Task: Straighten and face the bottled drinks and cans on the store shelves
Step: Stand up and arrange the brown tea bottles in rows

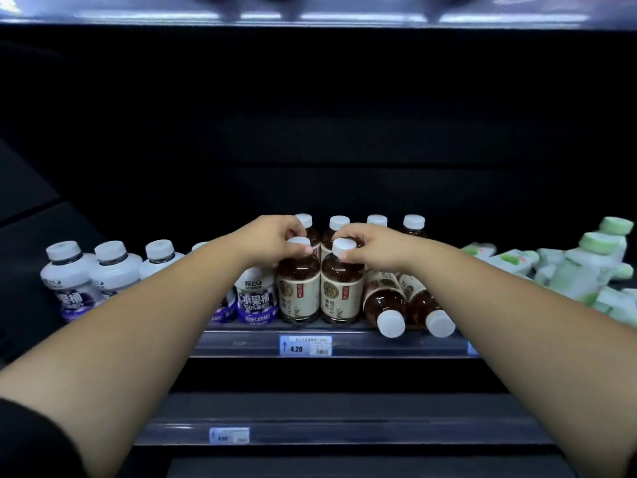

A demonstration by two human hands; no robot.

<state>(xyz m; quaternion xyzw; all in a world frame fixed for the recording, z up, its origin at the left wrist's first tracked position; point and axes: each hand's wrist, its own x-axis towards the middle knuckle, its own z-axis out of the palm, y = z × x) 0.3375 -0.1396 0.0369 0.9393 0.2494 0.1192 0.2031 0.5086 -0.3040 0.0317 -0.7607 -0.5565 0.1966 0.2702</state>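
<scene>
On the shelf (241,343) front, the left tea bottle (299,291) is pinched at its cap by the left hand (272,238), the right tea bottle (342,291) by the right hand (374,246). Both are judged full, rigid and weighty, best held at cap or shoulder.

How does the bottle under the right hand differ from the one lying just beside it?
The upright bottle stands; the fallen bottle lies on its side, cap toward the front. The upright bottle's label faces front; the fallen bottle's faces up. The right hand pinches the upright bottle's cap; none holds the fallen bottle. Both: brown drink, white cap.
</scene>
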